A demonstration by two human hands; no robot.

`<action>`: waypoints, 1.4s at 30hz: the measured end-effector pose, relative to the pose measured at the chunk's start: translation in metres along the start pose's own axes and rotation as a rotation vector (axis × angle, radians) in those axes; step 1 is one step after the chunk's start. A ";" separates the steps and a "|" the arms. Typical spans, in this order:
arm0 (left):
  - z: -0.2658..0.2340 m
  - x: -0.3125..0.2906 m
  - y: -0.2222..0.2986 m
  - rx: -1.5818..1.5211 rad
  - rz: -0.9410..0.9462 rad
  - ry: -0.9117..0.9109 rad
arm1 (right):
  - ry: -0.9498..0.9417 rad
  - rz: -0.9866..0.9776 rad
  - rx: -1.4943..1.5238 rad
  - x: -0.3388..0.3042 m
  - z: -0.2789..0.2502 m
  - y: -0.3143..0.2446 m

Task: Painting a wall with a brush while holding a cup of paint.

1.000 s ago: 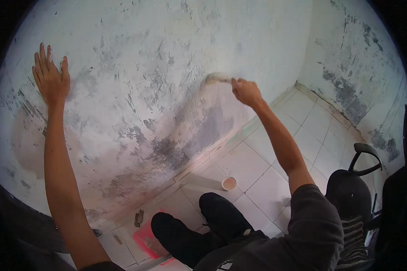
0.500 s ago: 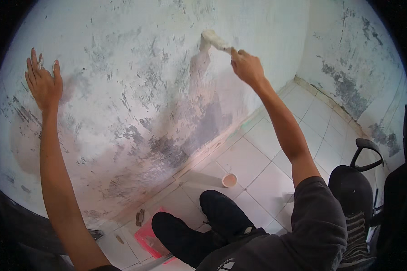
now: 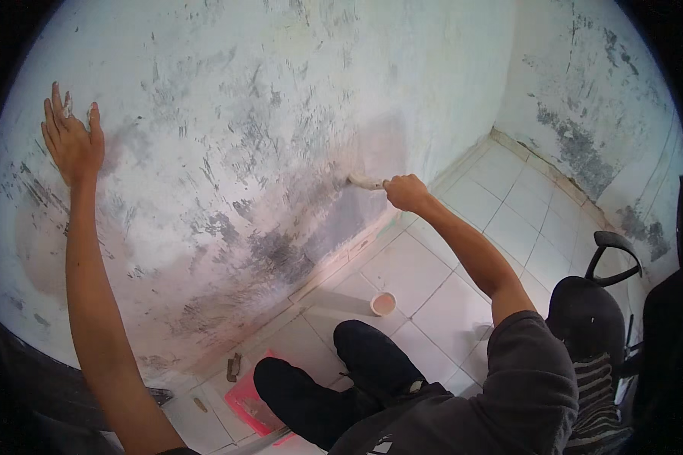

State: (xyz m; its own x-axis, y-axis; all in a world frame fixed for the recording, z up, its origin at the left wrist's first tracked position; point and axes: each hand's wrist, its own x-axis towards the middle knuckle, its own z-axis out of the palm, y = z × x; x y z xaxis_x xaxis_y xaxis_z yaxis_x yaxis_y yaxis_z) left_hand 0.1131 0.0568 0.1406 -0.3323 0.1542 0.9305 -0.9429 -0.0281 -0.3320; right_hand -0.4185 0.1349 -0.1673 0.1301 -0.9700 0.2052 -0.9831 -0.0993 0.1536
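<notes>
Right hand: was closed around the handle of the brush.
Brush: had its head at the wall, above the bottom edge.
Left hand: was spread open, palm to the wall, well left of the brush.
Cup: stood on the floor, near its wall-side edge.
Pink tray: lay partly behind a leg.

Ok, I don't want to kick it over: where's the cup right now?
In the head view, the cup stands on the floor, slightly right of centre and below the middle, just past the person's right knee, near the wall.
</notes>
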 end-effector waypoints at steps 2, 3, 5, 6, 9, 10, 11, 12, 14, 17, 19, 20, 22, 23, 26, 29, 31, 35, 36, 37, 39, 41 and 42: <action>0.002 -0.003 -0.003 0.041 0.006 -0.018 | -0.111 -0.088 -0.077 -0.002 -0.008 -0.001; 0.004 -0.004 -0.006 0.044 0.005 -0.016 | -0.108 -0.090 -0.079 0.000 -0.011 -0.001; 0.001 -0.002 -0.005 0.026 0.023 -0.030 | -0.041 -0.053 -0.043 0.005 -0.018 0.001; 0.000 -0.001 -0.004 0.028 0.021 -0.029 | -0.039 -0.054 -0.046 0.009 -0.023 0.004; -0.002 0.000 -0.001 0.016 -0.018 -0.023 | 0.167 0.051 -0.005 0.029 -0.065 0.006; 0.000 -0.002 -0.005 0.013 0.003 -0.012 | 0.235 0.064 0.017 0.035 -0.081 0.007; 0.001 -0.002 -0.004 0.008 0.022 0.000 | 0.292 0.066 -0.006 0.040 -0.096 0.010; 0.003 -0.003 -0.003 0.006 0.019 0.000 | 0.349 0.069 -0.029 0.045 -0.111 0.012; 0.001 -0.001 0.002 -0.011 -0.031 0.000 | 0.415 0.066 -0.027 0.058 -0.139 0.021; 0.000 -0.001 -0.002 0.017 -0.007 -0.019 | 0.519 0.064 -0.021 0.069 -0.182 0.028; 0.006 -0.004 -0.006 -0.002 0.008 0.026 | 0.594 0.087 -0.055 0.072 -0.204 0.028; 0.008 -0.005 -0.007 -0.020 0.024 0.074 | 0.594 0.085 -0.053 0.071 -0.210 0.028; 0.005 -0.005 -0.005 -0.005 0.003 0.042 | 0.713 0.095 -0.076 0.068 -0.220 0.027; 0.003 -0.004 -0.003 0.008 -0.020 0.010 | 0.709 0.141 -0.072 0.064 -0.223 0.024; 0.003 -0.004 -0.006 0.072 0.014 -0.025 | 0.817 0.185 -0.032 0.061 -0.213 0.013; 0.003 -0.003 -0.003 0.111 0.008 -0.076 | 0.624 0.089 -0.026 0.064 -0.179 0.014; 0.005 -0.004 -0.007 0.085 0.015 -0.026 | 0.491 0.095 0.003 0.066 -0.144 -0.001; 0.005 -0.007 -0.009 0.042 0.022 -0.029 | 0.274 0.076 0.036 0.041 -0.099 -0.022; 0.004 -0.006 -0.009 0.044 0.023 -0.030 | 0.204 0.069 0.028 0.036 -0.086 -0.026; 0.006 -0.006 -0.008 0.056 0.010 -0.023 | 0.131 0.067 0.017 0.031 -0.073 -0.029; 0.005 -0.004 -0.007 0.070 -0.001 -0.014 | 0.060 0.009 -0.010 0.022 -0.045 -0.029; 0.007 -0.006 -0.005 0.012 -0.007 0.029 | -0.007 -0.048 -0.038 0.014 -0.036 -0.032; 0.008 -0.007 -0.004 0.012 -0.007 0.032 | -0.097 -0.064 -0.053 0.012 -0.032 -0.032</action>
State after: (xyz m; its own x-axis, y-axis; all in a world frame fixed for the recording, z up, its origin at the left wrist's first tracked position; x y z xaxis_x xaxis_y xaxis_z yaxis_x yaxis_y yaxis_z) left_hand 0.1191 0.0483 0.1365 -0.3246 0.1858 0.9274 -0.9455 -0.0389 -0.3232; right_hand -0.3811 0.1342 -0.1385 0.1765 -0.9793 0.0996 -0.9648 -0.1520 0.2145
